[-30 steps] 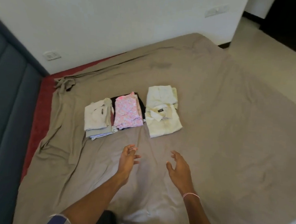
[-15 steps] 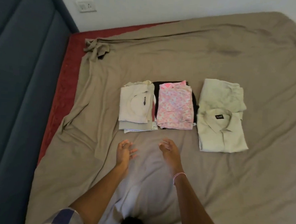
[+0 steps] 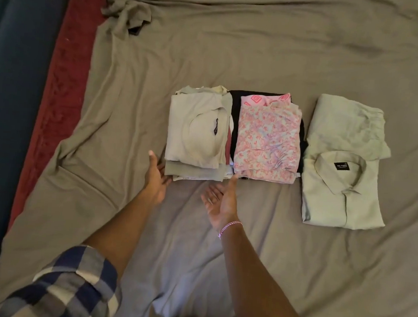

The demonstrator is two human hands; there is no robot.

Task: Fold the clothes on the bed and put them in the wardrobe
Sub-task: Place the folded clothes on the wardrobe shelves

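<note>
3 groups of folded clothes lie in a row on the taupe bed sheet (image 3: 283, 52), all just beyond the hands. The left hand (image 3: 156, 179) is held flat with straight fingers, palm turned inward, its fingertips at the near left corner of the beige stack (image 3: 197, 133); whether they touch it I cannot tell. The right hand (image 3: 221, 199) is loosely spread, palm turned up and inward, gripping nothing. Its longest fingertip reaches the near edge where the beige stack meets the pink floral garment (image 3: 268, 140). That garment rests on a black piece (image 3: 233, 110), just beyond and right of the right hand. Well to the right of that hand sits a pale green collared shirt (image 3: 340, 198), with another pale green folded piece (image 3: 347, 120) partly under its far edge. A pink bracelet (image 3: 230, 225) circles the right wrist; a blue plaid sleeve (image 3: 73, 284) covers the left upper arm. Left of the left hand, beyond the sheet's edge, a red mattress (image 3: 70, 51) shows.
</note>
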